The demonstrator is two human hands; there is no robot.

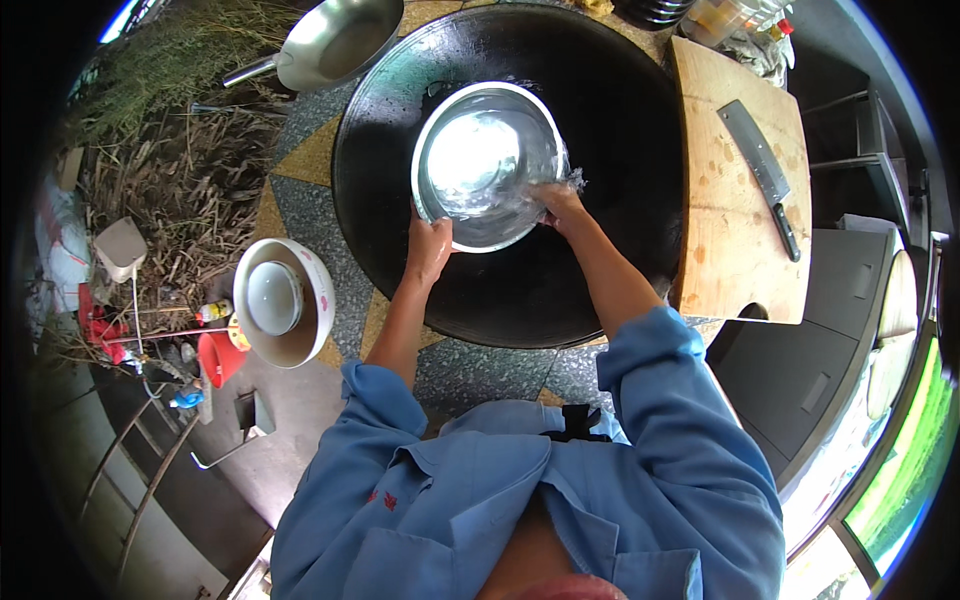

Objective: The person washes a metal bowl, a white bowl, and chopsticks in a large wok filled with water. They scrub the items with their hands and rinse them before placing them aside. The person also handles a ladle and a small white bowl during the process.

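Note:
A round metal basin [487,232] is held over a large black wok [622,150] set in the tiled stovetop. My left hand [431,244] grips the basin's near left rim, its thumb lying over the edge. At the near right side is my right hand [556,204], its fingers blurred at or just inside the rim. Water splashes beside these fingers, and bright light reflects in the basin. Whether the right fingers close on the rim is not plain.
On the right lies a wooden cutting board [709,217] with a cleaver [756,154] on it. A metal pan [341,45] stands at the upper left. Nested bowls [319,315] sit on the stove's left edge. Dry brushwood [180,180] is piled beyond the stove at left.

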